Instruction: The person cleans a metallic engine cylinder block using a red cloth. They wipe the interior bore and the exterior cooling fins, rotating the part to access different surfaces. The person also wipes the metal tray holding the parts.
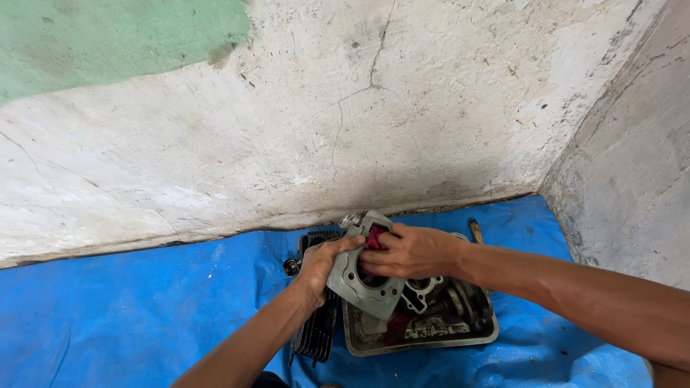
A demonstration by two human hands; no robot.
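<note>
Your left hand (318, 264) clamped on the grey engine cylinder block (357, 276), held above a dirty metal tray (424, 342) of engine parts, your right hand (408, 251) pinching a red rag (374, 238) against it, blue tarp (144, 316) beneath, black finned part (316, 334) beside the tray.

Back wall (374, 108): rough whitewashed plaster, cracked and stained, dirtier near the base.
Green patch (108, 39): faded paint on the upper left of the back wall.
Side wall (632, 151): grey, scuffed, meets the back wall in a corner at right.
Floor: covered by a wrinkled blue tarp (129, 309).
Light: soft, even daylight.
</note>
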